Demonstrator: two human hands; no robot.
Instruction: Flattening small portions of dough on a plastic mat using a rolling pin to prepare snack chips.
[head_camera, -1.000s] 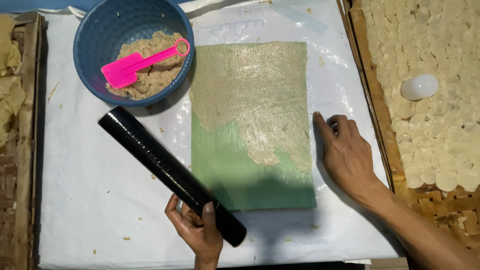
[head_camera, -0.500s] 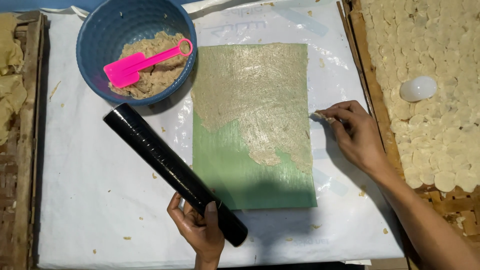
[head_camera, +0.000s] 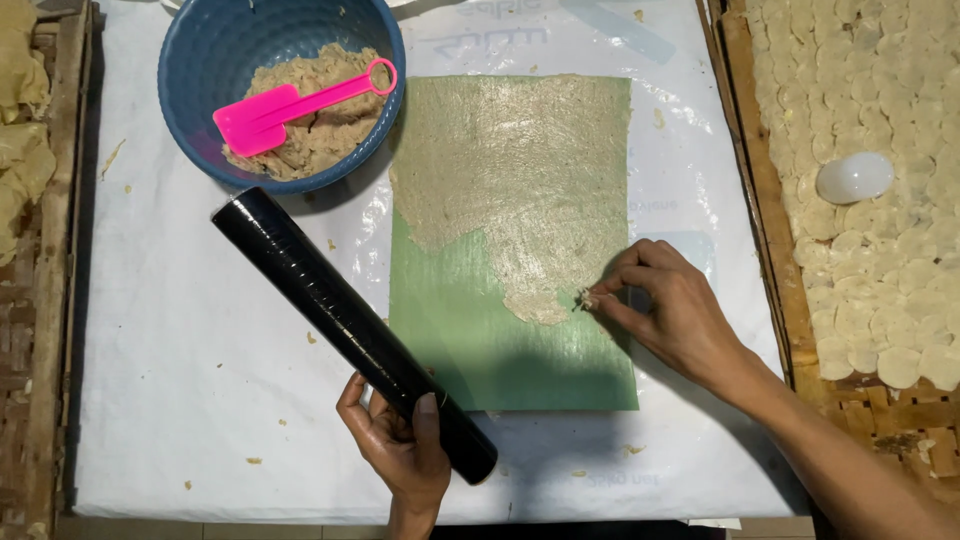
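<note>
Gripping one black roller (head_camera: 350, 330), left hand (head_camera: 400, 450); right hand (head_camera: 670, 310) pinching one dough scrap (head_camera: 585, 298) over one green sheet (head_camera: 500, 340).

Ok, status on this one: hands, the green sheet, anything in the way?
Left hand gripping black roller. Right hand pinching a dough scrap at the spread dough's edge. Green sheet lower part bare. Blue bowl off to the side.

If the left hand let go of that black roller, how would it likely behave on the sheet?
The black roller is a smooth cylinder on flat white plastic sheeting, so it would probably roll sideways. Its glossy wrap looks slippery. It appears rigid, staying straight though the left hand grips only one end.
</note>
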